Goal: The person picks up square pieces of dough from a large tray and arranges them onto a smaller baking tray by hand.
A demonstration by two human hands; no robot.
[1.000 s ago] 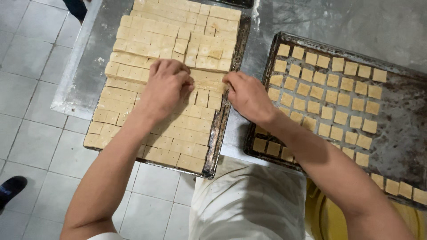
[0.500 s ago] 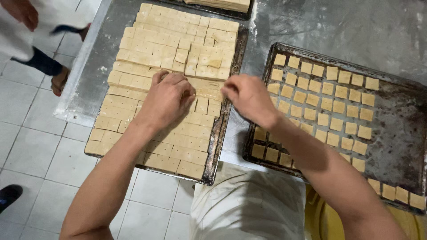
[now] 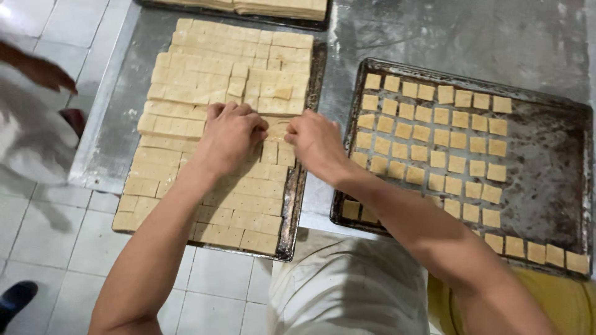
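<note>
A dark baking tray (image 3: 295,205) on the left is packed edge to edge with pale, flat dough squares (image 3: 186,80). My left hand (image 3: 231,136) rests knuckles up on the middle of that sheet, fingers curled onto the squares. My right hand (image 3: 316,141) is close beside it at the tray's right rim, fingertips pinching at squares where the two hands meet. What lies under the fingers is hidden. A second dark tray (image 3: 546,161) on the right carries separated dough squares (image 3: 434,136) in spaced rows.
Both trays sit on a grey metal table (image 3: 434,31) that overhangs a white tiled floor (image 3: 37,223). Another tray of dough (image 3: 273,9) lies at the far edge. Another person's hand (image 3: 46,74) and white clothing show at the far left.
My two hands have drawn closer together over the left tray's middle. A person at the left has moved further into view.
</note>
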